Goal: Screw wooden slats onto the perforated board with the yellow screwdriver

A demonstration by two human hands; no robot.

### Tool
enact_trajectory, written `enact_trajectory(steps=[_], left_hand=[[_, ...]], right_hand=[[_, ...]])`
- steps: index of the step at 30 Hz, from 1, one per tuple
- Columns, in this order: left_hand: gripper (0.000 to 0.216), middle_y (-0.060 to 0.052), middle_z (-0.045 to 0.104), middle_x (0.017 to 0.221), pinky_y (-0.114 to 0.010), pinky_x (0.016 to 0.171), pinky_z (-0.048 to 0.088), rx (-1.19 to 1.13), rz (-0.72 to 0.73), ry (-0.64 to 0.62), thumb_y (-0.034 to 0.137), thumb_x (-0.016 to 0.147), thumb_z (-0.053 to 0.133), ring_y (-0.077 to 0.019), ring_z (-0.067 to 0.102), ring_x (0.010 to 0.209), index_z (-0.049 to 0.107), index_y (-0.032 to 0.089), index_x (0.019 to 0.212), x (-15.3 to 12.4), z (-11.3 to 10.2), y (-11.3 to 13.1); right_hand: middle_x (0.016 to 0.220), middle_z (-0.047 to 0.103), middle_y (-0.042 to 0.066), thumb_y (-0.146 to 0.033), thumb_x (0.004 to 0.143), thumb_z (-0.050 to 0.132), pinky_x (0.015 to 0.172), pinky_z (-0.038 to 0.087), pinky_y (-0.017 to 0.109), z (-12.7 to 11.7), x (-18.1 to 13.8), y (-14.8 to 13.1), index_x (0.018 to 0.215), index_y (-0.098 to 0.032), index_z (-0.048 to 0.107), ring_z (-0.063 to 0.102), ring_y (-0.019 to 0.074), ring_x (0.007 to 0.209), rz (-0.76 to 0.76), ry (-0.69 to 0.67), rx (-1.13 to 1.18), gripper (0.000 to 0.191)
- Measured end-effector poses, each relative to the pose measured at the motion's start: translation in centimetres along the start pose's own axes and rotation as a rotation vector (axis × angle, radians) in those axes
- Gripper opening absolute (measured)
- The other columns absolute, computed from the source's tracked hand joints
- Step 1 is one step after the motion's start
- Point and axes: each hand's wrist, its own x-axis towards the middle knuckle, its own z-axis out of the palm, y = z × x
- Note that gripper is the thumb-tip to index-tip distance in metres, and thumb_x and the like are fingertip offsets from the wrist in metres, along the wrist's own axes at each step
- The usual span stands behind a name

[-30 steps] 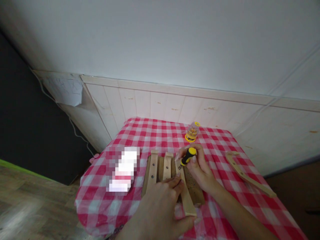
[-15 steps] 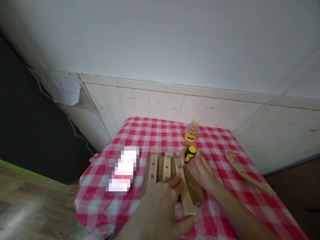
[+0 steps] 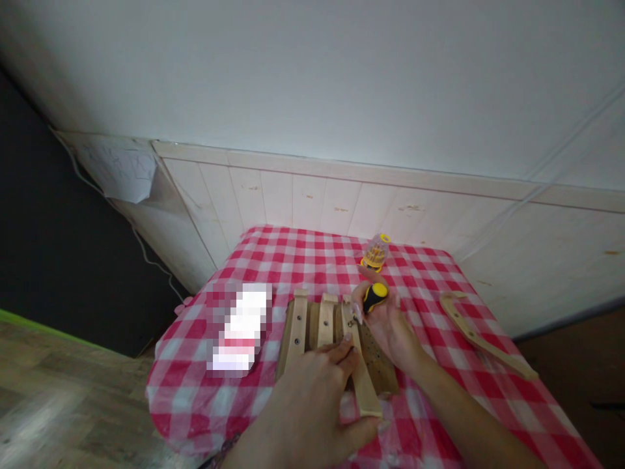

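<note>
A wooden slatted piece (image 3: 305,329) with several pale slats lies on a red-and-white checked tablecloth (image 3: 293,260). My right hand (image 3: 385,322) is closed round a black-and-yellow screwdriver (image 3: 374,296), its tip down at the top of the right slat (image 3: 360,365). My left hand (image 3: 312,397) rests on the slats, fingers curled, fingertips pressing on the right slat near the screwdriver tip.
A small clear-and-yellow bit holder (image 3: 375,253) stands behind the hands. A curved wooden part (image 3: 481,335) lies to the right on the cloth. A blurred white-and-pink item (image 3: 239,329) sits at the left. White panelled wall (image 3: 439,215) runs behind the table.
My right hand has turned on the screwdriver, whose handle now points more toward the camera and sits slightly higher in view. The left hand stays on the slats.
</note>
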Motion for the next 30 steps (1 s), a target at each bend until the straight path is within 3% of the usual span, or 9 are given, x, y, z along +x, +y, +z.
enact_trajectory(steps=[3, 11, 16, 19, 23, 30], left_hand=[[0.051, -0.020, 0.066, 0.147, -0.050, 0.112, 0.056, 0.003, 0.019, 0.003, 0.047, 0.089, 0.080, -0.0396, 0.069, 0.127, 0.076, 0.011, 0.124, 0.0, 0.0, 0.0], [0.053, -0.020, 0.067, 0.146, -0.054, 0.113, 0.053, -0.011, 0.022, 0.025, 0.047, 0.088, 0.081, -0.0409, 0.068, 0.128, 0.075, 0.011, 0.127, -0.1, 0.2, -0.2], [0.050, -0.021, 0.066, 0.147, -0.055, 0.111, 0.055, 0.001, 0.004, 0.005, 0.050, 0.090, 0.078, -0.0417, 0.069, 0.125, 0.078, 0.011, 0.121, 0.0, 0.2, -0.1], [0.055, -0.021, 0.066, 0.147, -0.055, 0.112, 0.054, 0.010, -0.003, 0.002, 0.051, 0.089, 0.079, -0.0416, 0.069, 0.126, 0.076, 0.010, 0.125, 0.1, 0.1, 0.0], [0.056, -0.021, 0.065, 0.149, -0.053, 0.112, 0.055, 0.007, 0.012, 0.008, 0.050, 0.088, 0.080, -0.0408, 0.068, 0.128, 0.075, 0.010, 0.127, 0.1, 0.1, -0.1], [0.045, -0.019, 0.067, 0.147, -0.048, 0.108, 0.058, -0.041, 0.009, 0.020, 0.046, 0.088, 0.079, -0.0393, 0.070, 0.127, 0.078, 0.013, 0.119, -0.1, -0.1, -0.1]], right_hand=[[0.077, 0.054, -0.001, -0.070, 0.100, 0.050, 0.067, 0.050, 0.037, -0.1, -0.1, 0.2, 0.110, -0.030, 0.064, 0.051, 0.0206, 0.067, 0.027, -0.032, 0.054, 0.043], [0.097, 0.068, -0.002, -0.049, 0.103, 0.063, 0.090, 0.048, 0.040, -0.9, -0.6, 0.1, 0.111, -0.035, 0.051, 0.062, 0.0201, 0.091, -0.125, -0.029, -0.160, 0.020], [0.078, 0.059, -0.006, -0.049, 0.101, 0.066, 0.070, 0.045, 0.032, -0.3, -0.3, -0.3, 0.107, -0.035, 0.050, 0.052, 0.0168, 0.068, -0.104, -0.025, -0.079, 0.022], [0.072, 0.054, -0.005, -0.063, 0.096, 0.066, 0.061, 0.042, 0.032, 0.1, -0.2, -0.5, 0.106, -0.031, 0.056, 0.045, 0.0175, 0.062, -0.059, 0.018, 0.044, 0.035], [0.074, 0.051, -0.002, -0.069, 0.091, 0.065, 0.065, 0.048, 0.037, 0.3, 0.0, -0.8, 0.102, -0.028, 0.061, 0.046, 0.0198, 0.064, 0.046, 0.009, 0.156, 0.042], [0.077, 0.056, 0.000, -0.067, 0.096, 0.060, 0.072, 0.053, 0.040, 0.1, 0.2, -0.3, 0.098, -0.031, 0.058, 0.058, 0.0242, 0.074, -0.010, 0.018, 0.063, 0.036]])
